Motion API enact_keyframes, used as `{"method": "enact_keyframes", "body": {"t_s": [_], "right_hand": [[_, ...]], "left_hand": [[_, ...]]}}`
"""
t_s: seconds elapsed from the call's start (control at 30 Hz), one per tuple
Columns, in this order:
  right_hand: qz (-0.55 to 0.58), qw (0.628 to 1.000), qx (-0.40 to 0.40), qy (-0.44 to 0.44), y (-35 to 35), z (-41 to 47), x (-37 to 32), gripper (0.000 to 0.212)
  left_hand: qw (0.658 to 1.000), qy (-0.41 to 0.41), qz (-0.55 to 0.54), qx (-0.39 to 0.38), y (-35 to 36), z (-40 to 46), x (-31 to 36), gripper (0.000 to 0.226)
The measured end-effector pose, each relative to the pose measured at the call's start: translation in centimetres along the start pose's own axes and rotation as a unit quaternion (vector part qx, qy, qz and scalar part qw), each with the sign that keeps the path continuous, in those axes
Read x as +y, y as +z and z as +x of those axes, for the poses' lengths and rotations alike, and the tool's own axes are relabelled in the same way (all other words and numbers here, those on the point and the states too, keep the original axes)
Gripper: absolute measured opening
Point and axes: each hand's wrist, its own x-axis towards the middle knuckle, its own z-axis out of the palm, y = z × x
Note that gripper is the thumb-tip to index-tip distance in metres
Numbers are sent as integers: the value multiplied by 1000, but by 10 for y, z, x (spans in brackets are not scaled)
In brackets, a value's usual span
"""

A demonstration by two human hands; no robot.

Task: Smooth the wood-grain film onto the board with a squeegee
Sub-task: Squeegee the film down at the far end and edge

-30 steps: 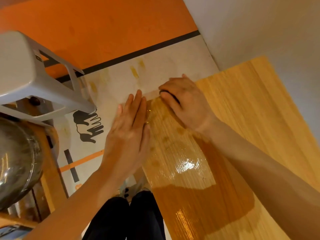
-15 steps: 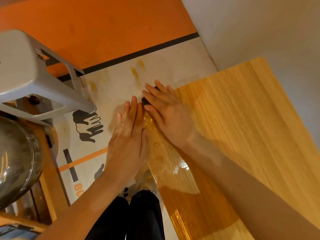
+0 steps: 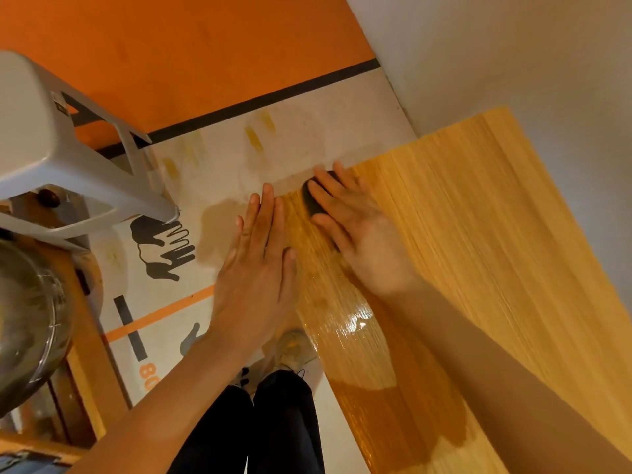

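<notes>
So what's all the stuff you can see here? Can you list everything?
board: one, covered in yellow wood-grain film, right side, leaning by the white wall
squeegee: one, black, under the right fingers at the board's top left corner
stool: one, grey plastic, upper left
metal bowl: one, shiny silver, left edge
floor sheet: one, whitish with black hand prints and orange stripes, under the orange wall
shoes: pale, bottom centre
legs: two, black trousers
left hand: flat, at the board's left edge
right hand: pressing the squeegee
</notes>
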Motion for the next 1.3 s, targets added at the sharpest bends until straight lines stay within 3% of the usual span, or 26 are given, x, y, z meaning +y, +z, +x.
{"method": "enact_keyframes", "body": {"t_s": [0.07,0.17,0.27,0.43,0.53,0.6,0.73,0.8,0.9,0.97,1.03,1.13,1.2,1.3], "right_hand": [[-10,999,10,29,-18,-9,27,43],[0,976,114,187,-54,-26,68,43],[18,947,166,274,-50,-34,55,43],[2,993,60,97,9,-36,-21,44],[-10,998,20,55,-8,-43,2,44],[-8,986,76,145,-31,-54,34,43],[-2,905,225,361,-48,-67,51,43],[2,922,204,329,-25,-61,17,43],[11,987,73,146,8,-61,-31,44],[11,996,21,84,0,-64,-21,43],[31,986,70,145,-14,-69,5,41],[76,935,192,288,-32,-72,27,40],[91,938,173,286,-24,-73,15,39],[93,966,104,216,-14,-103,-14,39]], "left_hand": [[1000,3,3,-4,0,0,0,60],[1000,8,6,1,2,1,0,60],[1000,4,1,2,4,0,-1,61],[1000,11,7,5,3,1,-1,62],[1000,17,6,12,3,1,-1,61],[1000,17,-8,18,2,2,-2,61],[999,31,-28,16,0,-8,-5,61],[998,40,-39,6,0,-18,-5,61],[998,43,-52,-4,1,-25,-7,62],[998,50,-46,-8,1,-22,-7,63],[997,54,-48,-14,2,-19,-7,64],[996,56,-64,-13,4,-19,-8,64],[995,62,-81,-12,5,-20,-10,63],[993,68,-94,-18,4,-20,-11,63]]}}
